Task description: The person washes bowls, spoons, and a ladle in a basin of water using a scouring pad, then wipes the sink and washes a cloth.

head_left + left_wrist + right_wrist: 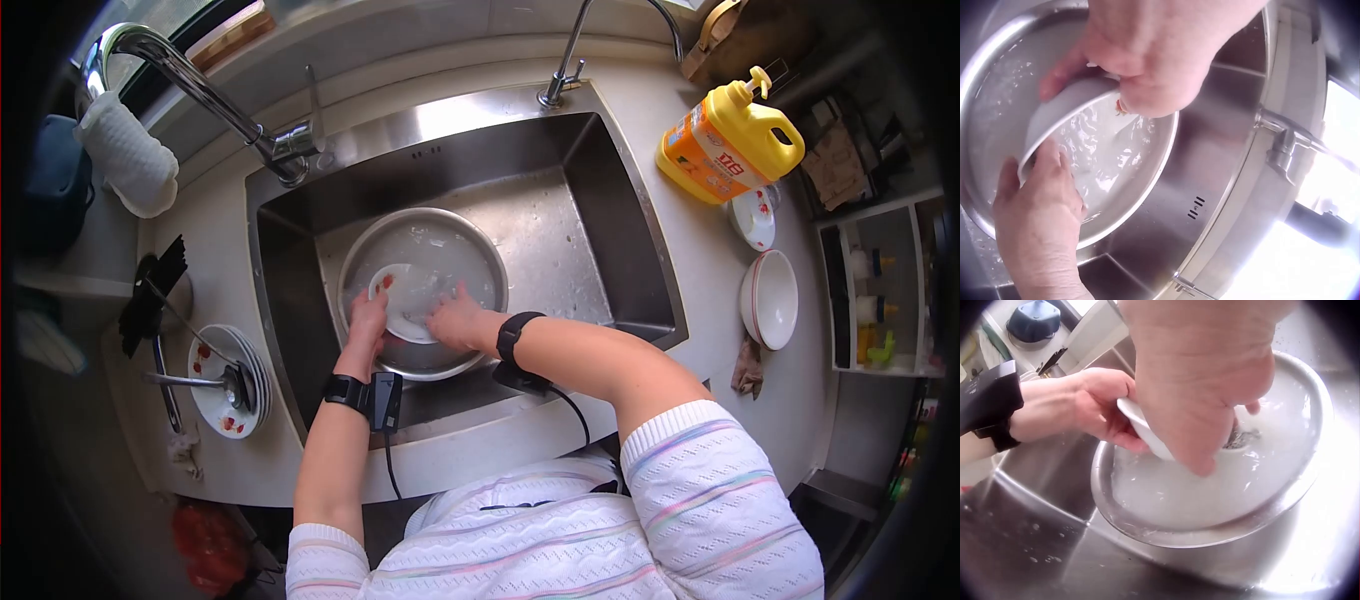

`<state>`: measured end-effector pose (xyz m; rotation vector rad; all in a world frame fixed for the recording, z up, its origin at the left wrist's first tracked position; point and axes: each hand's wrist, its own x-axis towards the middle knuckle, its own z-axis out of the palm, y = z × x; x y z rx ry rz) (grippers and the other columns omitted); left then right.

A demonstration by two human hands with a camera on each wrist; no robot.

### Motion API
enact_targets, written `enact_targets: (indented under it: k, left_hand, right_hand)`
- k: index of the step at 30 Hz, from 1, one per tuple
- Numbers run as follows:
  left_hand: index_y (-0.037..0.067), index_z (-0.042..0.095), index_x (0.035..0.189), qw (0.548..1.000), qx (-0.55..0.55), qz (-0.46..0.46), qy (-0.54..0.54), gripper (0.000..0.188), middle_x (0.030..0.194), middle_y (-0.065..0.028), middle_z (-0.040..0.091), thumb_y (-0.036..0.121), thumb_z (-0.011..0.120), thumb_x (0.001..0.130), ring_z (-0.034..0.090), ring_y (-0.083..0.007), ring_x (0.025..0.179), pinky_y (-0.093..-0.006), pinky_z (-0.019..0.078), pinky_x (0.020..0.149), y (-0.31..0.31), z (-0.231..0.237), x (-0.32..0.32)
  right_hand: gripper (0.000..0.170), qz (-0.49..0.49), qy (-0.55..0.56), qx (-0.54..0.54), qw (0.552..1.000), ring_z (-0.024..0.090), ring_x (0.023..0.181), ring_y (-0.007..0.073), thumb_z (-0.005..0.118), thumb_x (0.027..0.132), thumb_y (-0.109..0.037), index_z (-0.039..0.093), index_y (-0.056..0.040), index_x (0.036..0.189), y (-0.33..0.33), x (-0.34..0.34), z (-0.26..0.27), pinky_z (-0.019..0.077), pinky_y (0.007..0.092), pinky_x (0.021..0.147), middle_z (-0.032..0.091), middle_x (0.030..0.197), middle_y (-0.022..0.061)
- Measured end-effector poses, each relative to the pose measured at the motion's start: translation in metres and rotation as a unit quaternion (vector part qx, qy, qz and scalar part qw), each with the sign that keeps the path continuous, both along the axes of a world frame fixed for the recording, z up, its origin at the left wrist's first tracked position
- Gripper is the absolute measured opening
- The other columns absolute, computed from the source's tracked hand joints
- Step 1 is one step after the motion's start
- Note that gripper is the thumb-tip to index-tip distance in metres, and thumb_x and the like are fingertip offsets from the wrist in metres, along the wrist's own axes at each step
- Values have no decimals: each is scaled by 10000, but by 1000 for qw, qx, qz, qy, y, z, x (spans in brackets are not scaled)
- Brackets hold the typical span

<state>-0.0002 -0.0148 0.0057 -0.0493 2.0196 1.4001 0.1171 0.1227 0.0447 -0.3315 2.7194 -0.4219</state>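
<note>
And here in the steel basin (501, 265), inside the sink (610, 220), is the white dish (402, 312), tilted in cloudy water, just off basin centre towards 8 o'clock! Left hand (367, 318) pinches its rim at 9 o'clock, thumb and fingers closed narrow. Right hand (460, 318), at 4 o'clock, grips the rim between thumb and curled fingers, a grey mesh-like thing (1242, 438) showing beside them. Beyond the sink, the yellow bottle (728, 145) stands at 2 o'clock, stacked plates (215, 405) at 8.
</note>
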Motion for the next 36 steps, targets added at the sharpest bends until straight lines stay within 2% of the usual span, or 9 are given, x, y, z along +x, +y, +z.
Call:
enact_targets:
  k: [2,9,15,18,24,26,27,29,36]
  left_hand:
    - [92,422,1215,984,5,58,-168,399,994,-155,552,118,434,817,567,-296,848,-470,524,506,19,55,12]
    - [87,417,1205,989,20,92,-113,439,1027,-173,531,99,422,766,585,-322,821,-474,519,481,17,18,15]
    - [62,405,1183,997,-26,2,-75,408,1007,-163,520,117,406,779,586,-307,674,-417,529,440,16,49,17]
    - [69,433,1183,987,21,55,-148,429,1046,-172,517,102,429,756,525,-334,945,-456,535,458,24,56,23]
    - [65,383,1227,992,-1,-50,120,446,995,-153,533,99,418,784,595,-288,803,-397,542,479,4,-26,19]
    - [81,446,1232,995,39,51,-73,490,1105,-151,534,47,442,744,545,-232,960,-297,434,810,8,21,14]
    - [78,367,1259,999,40,-24,2,471,1054,-145,521,58,400,789,578,-275,860,-409,545,503,0,-6,7]
    - [87,363,1265,1000,2,-11,-23,464,1068,-146,516,62,396,803,579,-274,857,-403,547,515,9,44,17]
    - [97,371,1275,1000,-18,-18,0,415,1087,-130,513,168,417,869,554,-236,905,-353,535,633,9,35,21]
  right_hand:
    - [200,27,75,75,994,605,797,329,524,733,-126,623,-40,884,5,-5,4,485,385,734,626,842,159]
    - [162,-158,-36,-176,971,597,802,338,525,711,-87,617,-23,828,-18,-24,32,477,408,701,619,833,173]
    - [219,0,-16,19,1000,597,834,327,490,736,-75,619,-47,911,-1,3,5,475,401,731,619,895,166]
    - [192,-49,-100,-40,993,593,843,333,503,723,-67,627,-38,866,2,-15,24,473,402,735,615,892,177]
    - [196,-112,-85,-168,976,582,853,346,503,708,-50,616,-21,865,-21,-13,16,469,407,732,605,897,195]
    - [207,-65,-92,-142,983,579,858,350,504,705,-48,612,-22,880,-6,3,-2,468,406,731,602,901,200]
    - [219,-43,-8,-67,997,574,864,358,503,704,-44,607,-20,896,4,9,-10,467,404,733,599,909,202]
    - [233,-19,78,2,997,569,870,366,503,703,-40,603,-18,912,11,1,-14,466,403,736,595,917,204]
    - [226,-231,-107,-160,954,594,807,338,553,663,-129,625,-26,850,24,-41,15,467,388,721,610,769,205]
